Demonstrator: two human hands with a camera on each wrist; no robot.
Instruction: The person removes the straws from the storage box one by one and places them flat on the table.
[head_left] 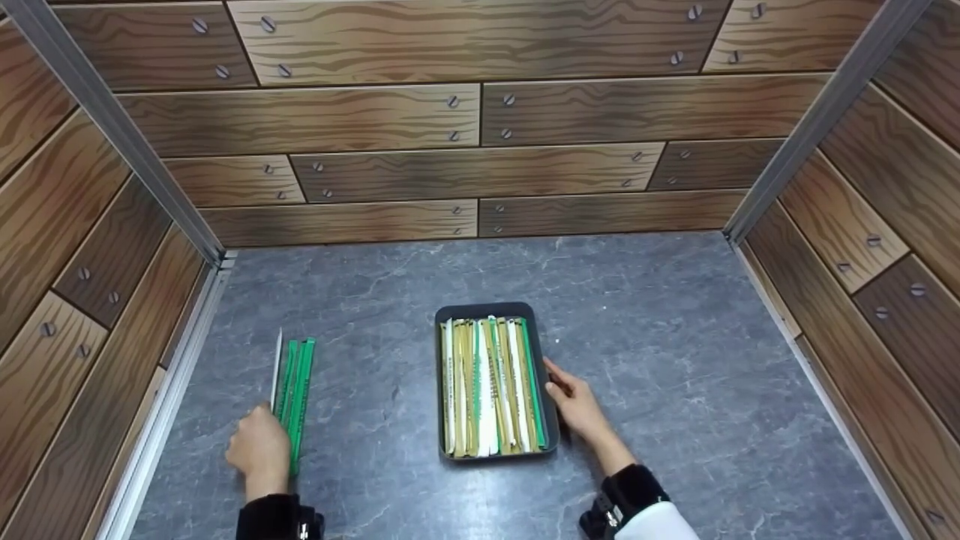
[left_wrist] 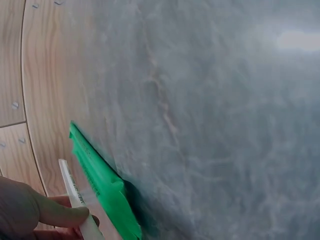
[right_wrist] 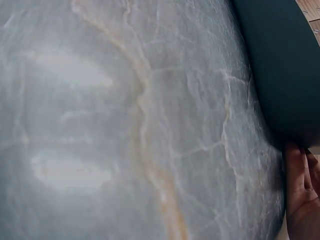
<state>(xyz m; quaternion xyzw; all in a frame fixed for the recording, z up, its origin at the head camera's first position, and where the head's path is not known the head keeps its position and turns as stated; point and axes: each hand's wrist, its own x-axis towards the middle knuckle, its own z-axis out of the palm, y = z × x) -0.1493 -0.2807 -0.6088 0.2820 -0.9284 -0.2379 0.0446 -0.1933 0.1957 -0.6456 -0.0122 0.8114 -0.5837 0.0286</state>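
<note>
My left hand (head_left: 260, 444) pinches a slim white paper-wrapped stick (left_wrist: 75, 192) between thumb and fingers, at the left of the table. Right beside it lie several green wrapped sticks (head_left: 301, 390), side by side on the tabletop. A dark rectangular tray (head_left: 486, 309) stands near the middle, filled with upright-running rows of gold, white and green wrapped sticks (head_left: 491, 386). My right hand (head_left: 581, 412) rests against the tray's right side, its fingers touching the outer wall. In the right wrist view the tray wall (right_wrist: 285, 65) shows above the fingers.
The grey marbled tabletop (head_left: 360, 300) is bounded by wood-patterned panels at the back (head_left: 390, 169), left and right. Metal rails (head_left: 169, 397) run along the side edges and corners.
</note>
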